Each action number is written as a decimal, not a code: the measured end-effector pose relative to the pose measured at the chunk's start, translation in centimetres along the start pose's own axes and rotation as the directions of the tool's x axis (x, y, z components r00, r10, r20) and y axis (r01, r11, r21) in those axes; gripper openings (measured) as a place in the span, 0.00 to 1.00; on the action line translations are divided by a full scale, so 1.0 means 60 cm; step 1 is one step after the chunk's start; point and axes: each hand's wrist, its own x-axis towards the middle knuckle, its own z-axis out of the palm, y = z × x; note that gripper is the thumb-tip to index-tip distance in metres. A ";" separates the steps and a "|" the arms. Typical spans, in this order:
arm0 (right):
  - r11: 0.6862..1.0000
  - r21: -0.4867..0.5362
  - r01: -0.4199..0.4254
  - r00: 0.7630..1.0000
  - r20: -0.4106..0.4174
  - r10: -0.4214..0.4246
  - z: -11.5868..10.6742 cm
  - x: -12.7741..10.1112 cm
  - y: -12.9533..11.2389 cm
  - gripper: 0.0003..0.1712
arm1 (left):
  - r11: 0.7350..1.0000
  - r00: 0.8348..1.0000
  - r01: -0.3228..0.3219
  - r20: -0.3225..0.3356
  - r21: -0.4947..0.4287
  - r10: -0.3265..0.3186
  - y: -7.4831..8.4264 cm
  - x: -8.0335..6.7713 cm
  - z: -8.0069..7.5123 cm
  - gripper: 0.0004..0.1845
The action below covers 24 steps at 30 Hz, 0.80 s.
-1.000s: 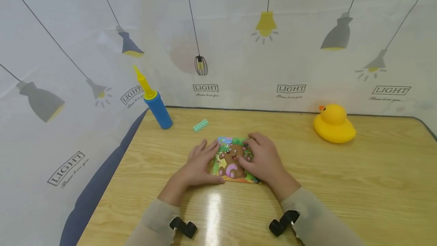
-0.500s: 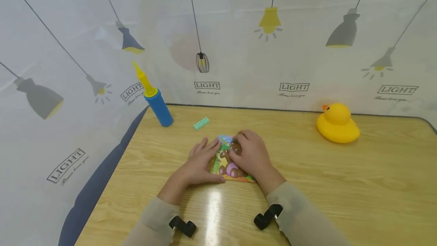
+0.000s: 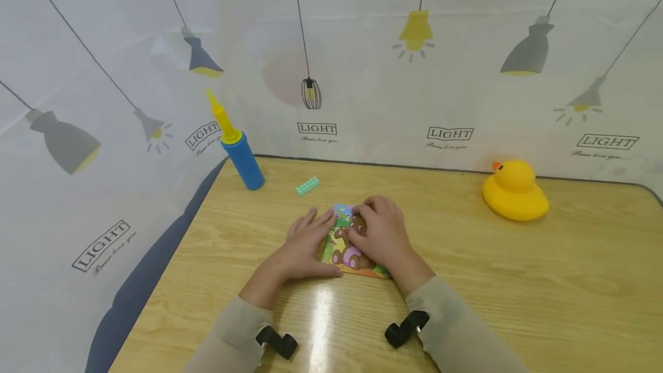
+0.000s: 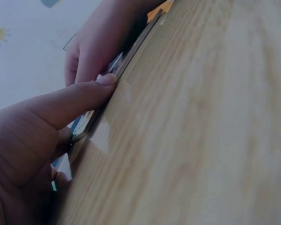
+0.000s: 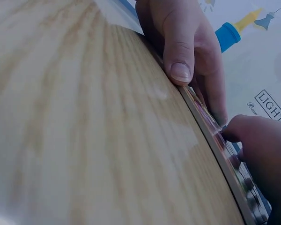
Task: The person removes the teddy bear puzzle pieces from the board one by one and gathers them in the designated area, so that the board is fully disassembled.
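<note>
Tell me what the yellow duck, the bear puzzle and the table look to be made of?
The duck looks like soft rubber or vinyl: smooth, rounded, evenly yellow. The puzzle seems a thin printed board, card or wood; its edge shows as a flat dark slab in the wrist views. The table looks like glossy wood-grain laminate, with a glare streak.

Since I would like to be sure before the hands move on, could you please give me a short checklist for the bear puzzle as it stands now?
1. Bear puzzle lies flat on the table: ok.
2. Left hand steadies its left edge, thumb along the near edge: ok.
3. Right hand rests on the picture, fingers at the upper part: ok.
4. All pieces seated: cannot tell, the right hand covers part of it.
5. Green brick, pump and duck stand apart from the puzzle: ok.
</note>
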 end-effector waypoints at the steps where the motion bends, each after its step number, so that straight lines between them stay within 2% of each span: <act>1: 1.000 -0.008 -0.002 1.000 0.001 0.002 -0.002 0.000 0.000 0.27 | 1.000 1.000 0.001 0.002 0.000 -0.001 0.001 0.001 -0.001 0.66; 6: 0.999 -0.006 -0.031 0.998 0.055 0.032 -0.005 0.006 -0.001 0.33 | 1.000 1.000 0.011 0.008 -0.004 -0.011 0.003 0.002 -0.002 0.66; 12: 0.993 0.028 -0.116 0.986 0.125 0.112 -0.007 0.015 -0.003 0.38 | 1.000 1.000 0.018 0.014 -0.001 -0.018 0.000 0.001 0.000 0.67; 24: 0.975 0.075 -0.207 0.969 0.156 0.193 -0.014 0.025 -0.011 0.39 | 1.000 1.000 0.027 0.009 -0.007 -0.027 -0.001 0.001 0.000 0.68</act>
